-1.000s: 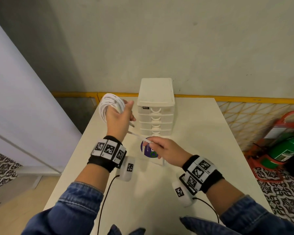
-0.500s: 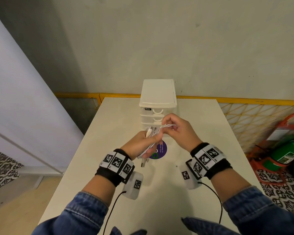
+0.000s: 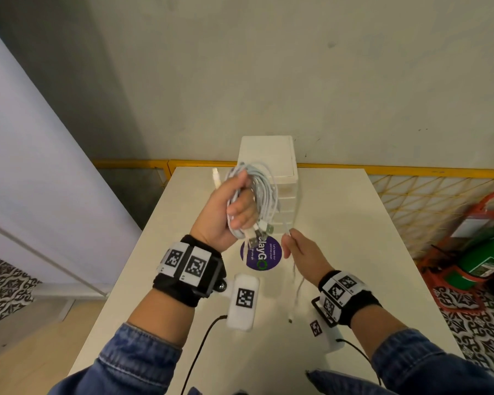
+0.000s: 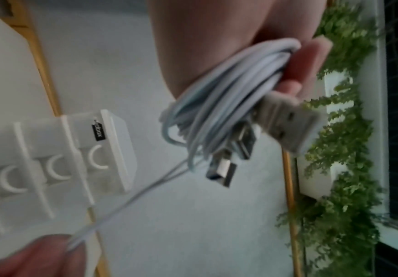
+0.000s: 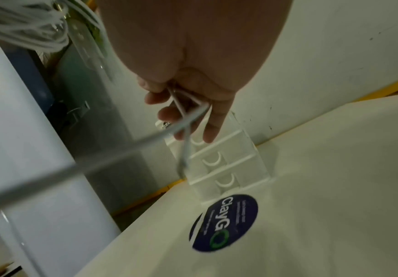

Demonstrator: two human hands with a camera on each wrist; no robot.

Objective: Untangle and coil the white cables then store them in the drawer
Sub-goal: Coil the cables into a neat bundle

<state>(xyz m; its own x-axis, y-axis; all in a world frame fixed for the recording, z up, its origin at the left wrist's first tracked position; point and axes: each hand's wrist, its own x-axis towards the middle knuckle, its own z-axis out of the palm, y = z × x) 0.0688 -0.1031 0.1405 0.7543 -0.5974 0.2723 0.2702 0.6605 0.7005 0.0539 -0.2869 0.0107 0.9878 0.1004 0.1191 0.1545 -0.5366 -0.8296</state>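
The left hand (image 3: 226, 212) is raised above the table (image 3: 340, 223), in front of the drawer unit (image 3: 271, 161). Its fingers (image 4: 307, 61) are curled round a coil (image 3: 264, 192) of white cable, and the loops pass through the closed fist. Several USB plugs (image 4: 290, 123) hang from the lower end of the coil, just below the fingertips; the largest plug lies against the lowest finger. The right hand (image 3: 303, 252) is lower and nearer the body, to the right of the coil and apart from it. Its thumb and fingers pinch a loose strand (image 5: 186, 120) of cable, bent into a short fold at the pinch, while the remaining fingers extend toward the drawer unit. From the pinch, one run of the strand leads up to the coil, and the free end (image 3: 295, 295) hangs down toward the table surface; whether its tip touches the table cannot be told. The drawer unit stands upright at the far edge of the table, and the visible drawers (image 4: 51, 168) are closed. A round purple sticker (image 3: 264, 256) lies flat on the table, just in front of the unit and between the two hands. Both wrists wear black bands (image 3: 188, 266) with printed markers.
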